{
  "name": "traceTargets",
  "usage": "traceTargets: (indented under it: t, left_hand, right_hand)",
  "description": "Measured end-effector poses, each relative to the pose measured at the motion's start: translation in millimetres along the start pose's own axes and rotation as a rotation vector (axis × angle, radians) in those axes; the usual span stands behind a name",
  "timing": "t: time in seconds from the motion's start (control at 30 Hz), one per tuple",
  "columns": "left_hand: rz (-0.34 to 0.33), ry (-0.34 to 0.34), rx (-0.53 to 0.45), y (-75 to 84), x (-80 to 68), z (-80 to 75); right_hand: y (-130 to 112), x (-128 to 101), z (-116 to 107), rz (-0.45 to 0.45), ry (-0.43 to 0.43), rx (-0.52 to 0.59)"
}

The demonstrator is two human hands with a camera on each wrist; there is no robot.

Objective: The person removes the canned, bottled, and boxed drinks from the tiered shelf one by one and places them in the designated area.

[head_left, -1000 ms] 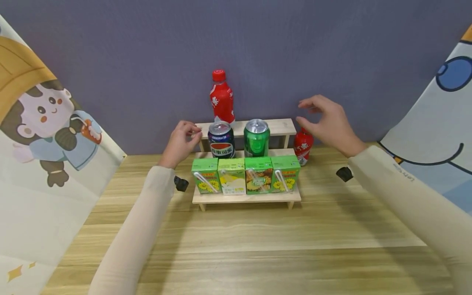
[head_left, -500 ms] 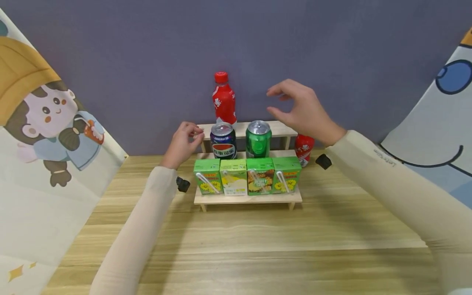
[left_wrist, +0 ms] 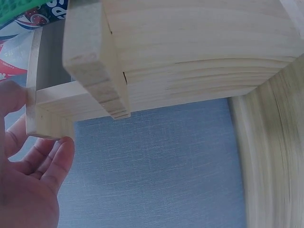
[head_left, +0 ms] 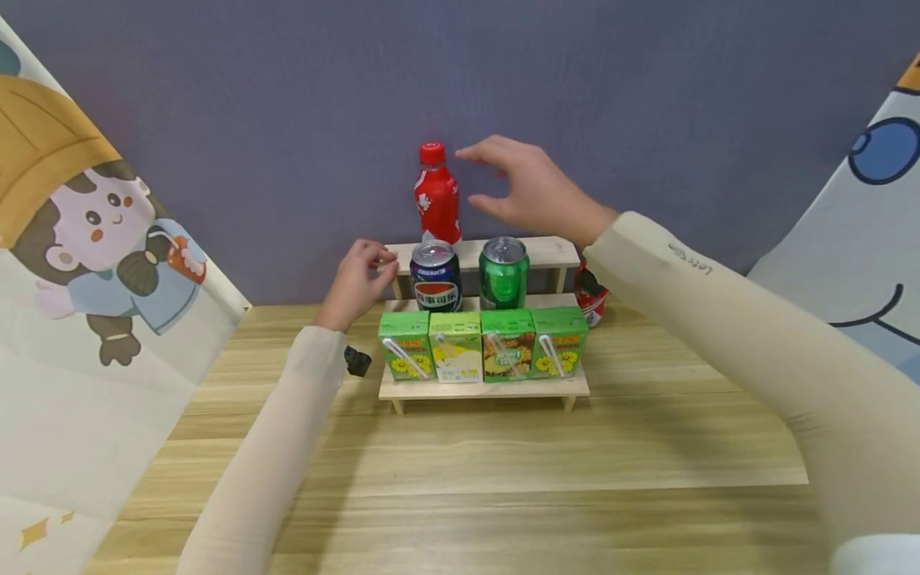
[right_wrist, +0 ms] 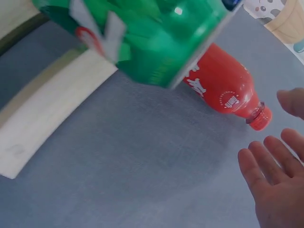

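Bottle (head_left: 436, 200), head cam: red w/ red cap, standing upright on top shelf (head_left: 552, 249) of wooden stand (head_left: 484, 390), approx 11 o'clock from stand's ctr.
R hand (head_left: 535, 192), head cam: hovering at 1 o'clock from stand's ctr, just beside bottle on its 3 o'clock side; thumb & fingers curving, parted wide, holding nothing.
L hand (head_left: 354, 281), head cam: resting btwn 9 & 10 o'clock, at top shelf's end, fingers bending.
Cans, head cam: dark blue can (head_left: 436, 281) at 10, green can (head_left: 505, 275) at 1, both standing on mid level.
Juice boxes (head_left: 480, 347), head cam: 4 in a row, standing on bottom level at 6, straws showing on fronts.
2nd red bottle (head_left: 592, 309), head cam: standing just beside stand at approx 3, partly hiding behind blk wrist piece (head_left: 591, 281).
Grip, L wrist cam: L hand showing at 8; thumb & fingers curling round top shelf's end, holding it. Tabletop (left_wrist: 268, 142) showing btwn 3 & 4, blue-grey wall (left_wrist: 152, 166) at 6.
Gap, R wrist cam: R hand showing at 4, fingers spreading nearly straight, gripping nothing; bottle slanting from 1 to 3, cap pointing twd hand, near but apart. Green can looming at 12, bit blurred, covering bottle's base.
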State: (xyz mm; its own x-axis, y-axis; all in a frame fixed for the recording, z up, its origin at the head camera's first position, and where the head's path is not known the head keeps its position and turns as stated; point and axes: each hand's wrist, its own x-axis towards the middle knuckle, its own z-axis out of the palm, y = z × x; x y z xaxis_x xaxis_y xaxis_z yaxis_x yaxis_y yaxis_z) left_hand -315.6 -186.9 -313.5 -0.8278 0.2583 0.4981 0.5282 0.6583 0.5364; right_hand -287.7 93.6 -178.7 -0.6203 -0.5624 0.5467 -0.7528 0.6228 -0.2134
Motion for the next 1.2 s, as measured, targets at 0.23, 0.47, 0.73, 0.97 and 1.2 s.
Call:
traceTargets:
  t: [0.23, 0.47, 0.73, 0.97, 1.2]
  left_hand:
    - [-0.004, 0.0, 0.005, 1.6, -0.9, 0.1]
    - [-0.006, -0.004, 0.004, 3.3, -1.5, -0.3]
    - [-0.006, -0.014, 0.004, 3.6, -1.8, -0.9]
    - [-0.004, -0.018, 0.015, 6.5, -1.7, -0.7]
    - [-0.008, -0.013, 0.024, 6.2, -1.6, -1.3]
  right_hand:
    - [-9.1, 21.3, 3.0, 0.037, -0.082, -0.061]
    - [-10.0, 30.7, 6.3, 0.05, -0.1, -0.096]
    - [-11.1, 36.6, 7.5, 0.077, -0.097, -0.108]
    - [-17.0, 42.6, 5.9, 0.138, -0.073, -0.095]
    - [-21.8, 45.7, 5.9, 0.168, -0.033, -0.031]
